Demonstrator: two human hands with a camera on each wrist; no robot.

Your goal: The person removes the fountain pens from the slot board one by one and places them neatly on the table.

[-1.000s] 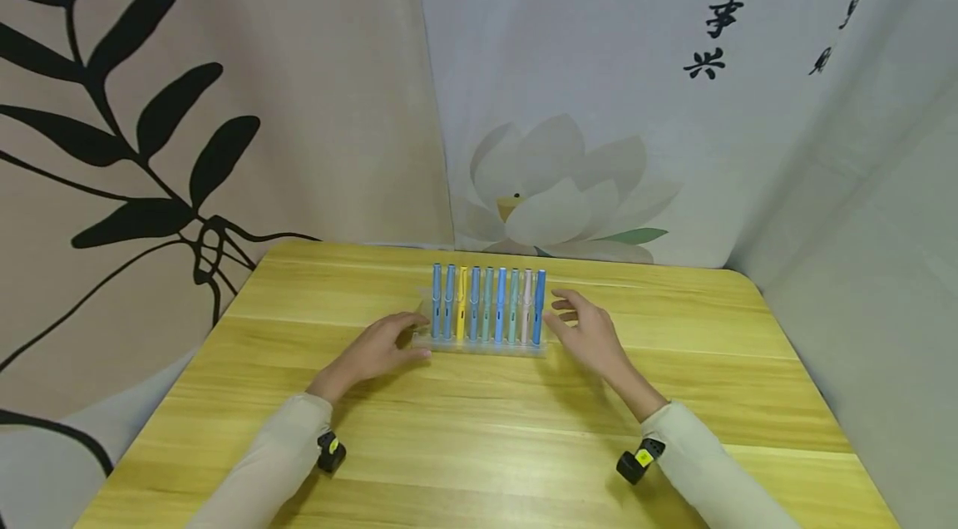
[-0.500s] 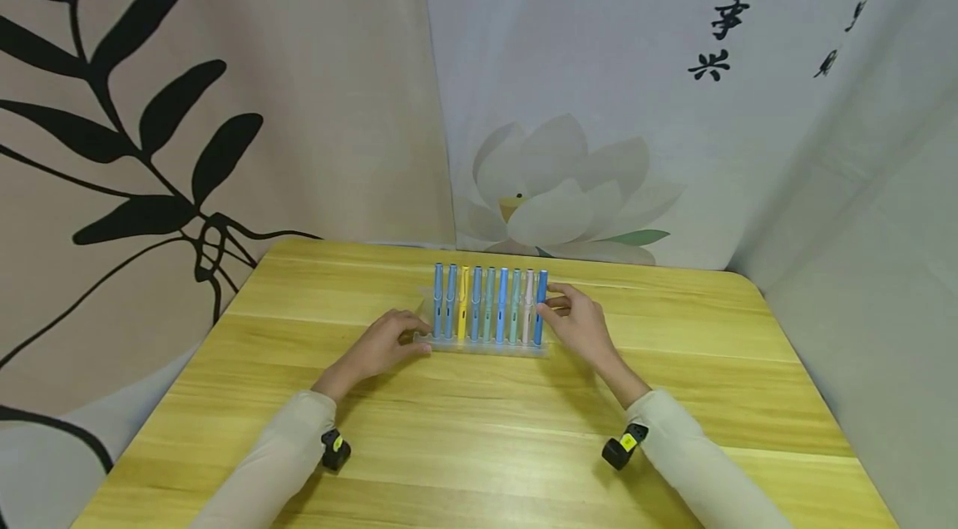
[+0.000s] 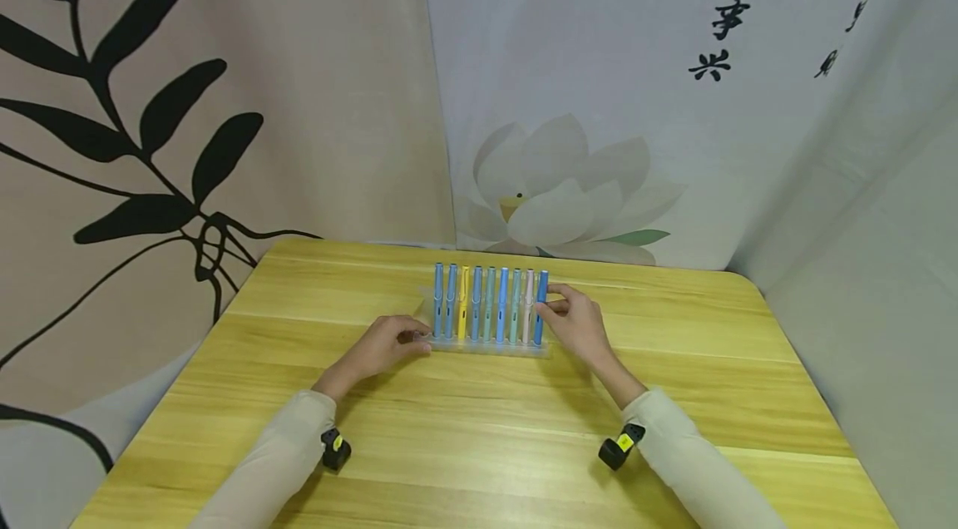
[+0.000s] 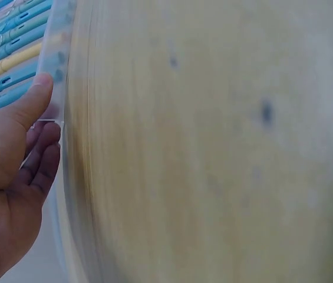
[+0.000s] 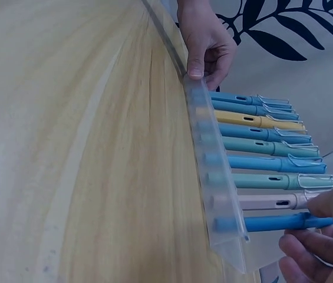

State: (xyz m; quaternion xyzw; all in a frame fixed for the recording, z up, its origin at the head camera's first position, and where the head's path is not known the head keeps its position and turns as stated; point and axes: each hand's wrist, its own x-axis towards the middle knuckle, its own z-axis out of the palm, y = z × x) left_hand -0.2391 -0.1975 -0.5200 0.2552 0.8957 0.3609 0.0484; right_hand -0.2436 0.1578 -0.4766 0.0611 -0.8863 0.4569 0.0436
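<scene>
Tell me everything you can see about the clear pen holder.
The pen holder is a long, narrow, see-through stand, plastic by its look, with angled walls showing at its right end. It sits on the wood-grain table toward the far edge. Nine pens stand in it in a single row. The left hand grips its left end; the right hand pinches the blue pen at the other end.
</scene>
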